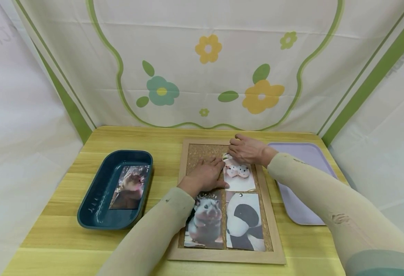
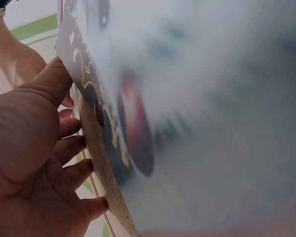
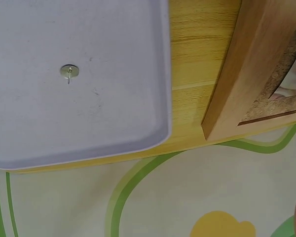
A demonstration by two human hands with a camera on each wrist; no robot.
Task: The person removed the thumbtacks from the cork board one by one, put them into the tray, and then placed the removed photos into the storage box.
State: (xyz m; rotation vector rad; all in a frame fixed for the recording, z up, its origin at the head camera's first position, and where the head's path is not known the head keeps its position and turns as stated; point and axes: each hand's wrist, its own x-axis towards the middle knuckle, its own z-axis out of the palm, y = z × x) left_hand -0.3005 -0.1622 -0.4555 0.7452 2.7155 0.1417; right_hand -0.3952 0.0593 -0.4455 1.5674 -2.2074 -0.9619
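Note:
A cork board (image 1: 195, 151) in a wooden frame lies on the table with several animal picture cards on it. My left hand (image 1: 206, 176) rests on the cork, fingers spread, its thumb at the edge of a white card with a pink-and-white animal picture (image 1: 239, 180). At that card's top edge, the fingers of my right hand (image 1: 248, 149) are bent; whatever lies under their tips is hidden. Below are a hamster card (image 1: 206, 226), partly under my left forearm, and a panda card (image 1: 244, 226) with a tack (image 1: 241, 195) at its top. The right wrist view barely catches the right hand.
On the left stands a dark blue tray (image 1: 88, 199) holding one animal card (image 1: 131, 188). A lilac tray (image 1: 301, 214) lies to the right, partly under my right forearm; a thumbtack (image 3: 69, 72) sits in it, point up. A flowered cloth (image 1: 202, 84) hangs behind the table.

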